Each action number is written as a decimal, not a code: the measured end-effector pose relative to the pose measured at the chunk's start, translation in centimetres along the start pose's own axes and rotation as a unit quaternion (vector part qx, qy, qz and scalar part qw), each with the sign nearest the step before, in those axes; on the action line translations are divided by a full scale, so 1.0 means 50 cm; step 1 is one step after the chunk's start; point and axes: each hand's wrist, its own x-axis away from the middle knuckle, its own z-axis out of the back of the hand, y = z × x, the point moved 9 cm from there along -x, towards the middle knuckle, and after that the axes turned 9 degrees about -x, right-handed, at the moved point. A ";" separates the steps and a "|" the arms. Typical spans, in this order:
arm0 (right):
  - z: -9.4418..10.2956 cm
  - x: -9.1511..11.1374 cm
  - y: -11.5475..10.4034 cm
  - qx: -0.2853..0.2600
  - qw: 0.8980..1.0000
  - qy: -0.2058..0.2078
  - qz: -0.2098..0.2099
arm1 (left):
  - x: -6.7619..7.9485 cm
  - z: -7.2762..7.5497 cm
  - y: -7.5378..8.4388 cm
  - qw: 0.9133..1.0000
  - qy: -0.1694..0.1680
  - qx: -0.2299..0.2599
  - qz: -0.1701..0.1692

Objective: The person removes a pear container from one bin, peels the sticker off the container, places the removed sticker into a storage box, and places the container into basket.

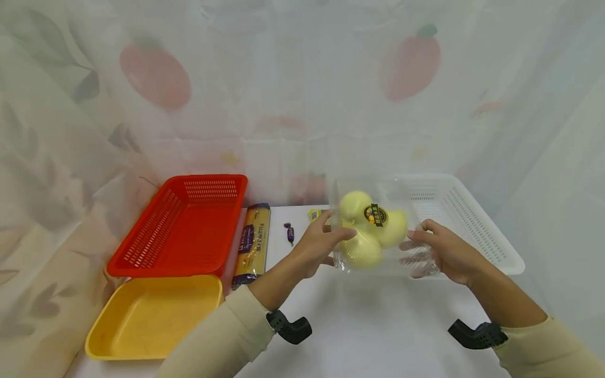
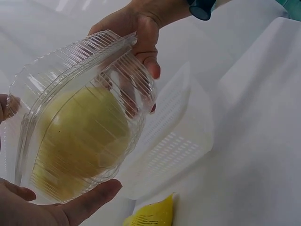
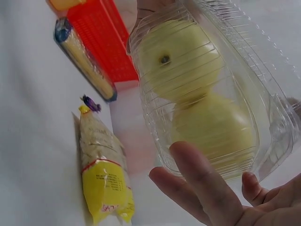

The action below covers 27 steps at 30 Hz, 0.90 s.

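A clear plastic clamshell box with three pale yellow-green round fruits is held up over the white table. It carries a dark round label. My left hand grips its left side, thumb on the front face and fingers behind. At the other end my right hand holds the right side, thumb at the edge and fingers spread under and behind the plastic. In the right wrist view two of the fruits show through the ribbed plastic, one with a dark stem spot.
On the left stand a red basket and a yellow tub. Beside them lie a long yellow packet and a purple-wrapped candy. A yellow-ended bag lies behind the box. A white basket stands at right.
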 end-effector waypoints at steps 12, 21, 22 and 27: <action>-0.037 -0.002 0.040 0.052 0.998 0.033 0.005 | 0.043 0.037 -0.034 1.000 0.006 -0.010 -0.012; -0.064 -0.002 0.088 0.039 0.998 0.043 -0.002 | 0.065 0.059 -0.074 1.000 0.012 -0.016 -0.007; -0.068 -0.002 0.093 0.035 0.998 0.043 -0.003 | 0.067 0.061 -0.079 1.000 0.012 -0.016 -0.007; -0.088 -0.006 0.120 0.028 0.999 0.028 0.009 | 0.080 0.080 -0.117 1.000 0.026 -0.014 0.011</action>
